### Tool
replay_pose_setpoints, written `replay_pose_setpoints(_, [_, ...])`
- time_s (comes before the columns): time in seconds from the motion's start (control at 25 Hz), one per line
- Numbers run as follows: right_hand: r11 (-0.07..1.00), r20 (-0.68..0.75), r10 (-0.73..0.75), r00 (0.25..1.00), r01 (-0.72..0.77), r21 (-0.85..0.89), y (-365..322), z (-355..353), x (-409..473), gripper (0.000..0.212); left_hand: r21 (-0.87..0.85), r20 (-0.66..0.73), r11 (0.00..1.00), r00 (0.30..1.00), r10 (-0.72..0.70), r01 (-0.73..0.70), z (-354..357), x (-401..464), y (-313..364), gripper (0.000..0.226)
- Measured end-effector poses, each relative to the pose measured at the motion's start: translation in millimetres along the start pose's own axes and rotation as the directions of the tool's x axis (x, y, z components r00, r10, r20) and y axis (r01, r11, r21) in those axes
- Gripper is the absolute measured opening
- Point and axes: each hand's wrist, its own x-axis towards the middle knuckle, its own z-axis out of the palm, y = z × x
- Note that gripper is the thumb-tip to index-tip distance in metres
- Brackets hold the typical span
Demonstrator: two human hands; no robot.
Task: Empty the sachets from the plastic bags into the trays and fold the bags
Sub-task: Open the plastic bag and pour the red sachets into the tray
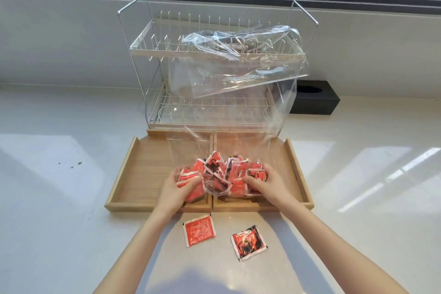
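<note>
A heap of red and black sachets lies across the divide between two wooden trays, the left tray and the right tray. A clear plastic bag wraps the heap and trails up to the rack behind. My left hand grips the left side of the heap through the plastic. My right hand grips the right side, thumb over a sachet. Two loose sachets lie on the counter in front of the trays, one red and one red and black.
A two-tier wire dish rack stands behind the trays, with another clear bag of dark items on its upper shelf. A black box sits at the rack's right. The white counter spreads to both sides.
</note>
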Motion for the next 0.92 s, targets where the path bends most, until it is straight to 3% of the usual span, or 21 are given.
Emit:
replay_pose_setpoints(0.12, [1.000, 0.075, -0.002, 0.997, 0.002, 0.003, -12, 2, -12, 0.020, -0.193, 0.008, 0.978, 0.996, -0.085, 0.085, -19, -13, -1, 0.029])
replay_pose_setpoints(0.32, [0.999, 0.128, 0.000, 0.992, 0.005, -0.045, -39, 25, -25, 0.023, -0.309, -0.008, 0.944, 0.992, -0.123, 0.115, -49, -24, 2, 0.020])
replay_pose_setpoints(0.4, [0.995, 0.179, 0.037, 0.983, -0.020, -0.098, -47, 36, -28, 0.036, -0.305, 0.018, 0.941, 0.989, -0.150, 0.148, -64, -27, 0, 0.033])
replay_pose_setpoints(0.6, [0.971, 0.268, 0.209, 0.941, -0.168, -0.170, -53, 58, -28, 0.047, -0.285, 0.156, 0.909, 0.950, -0.269, 0.304, -91, -38, -8, 0.036])
replay_pose_setpoints(0.8, [0.872, 0.433, 0.421, 0.797, -0.487, 0.049, -64, 59, -23, 0.048, -0.252, 0.185, 0.893, 0.924, -0.333, 0.373, -104, -37, -2, 0.019])
replay_pose_setpoints(0.92, [0.853, 0.485, 0.413, 0.771, -0.514, 0.091, -70, 58, -23, 0.030, -0.182, 0.135, 0.921, 0.937, -0.323, 0.344, -106, -36, -2, 0.014])
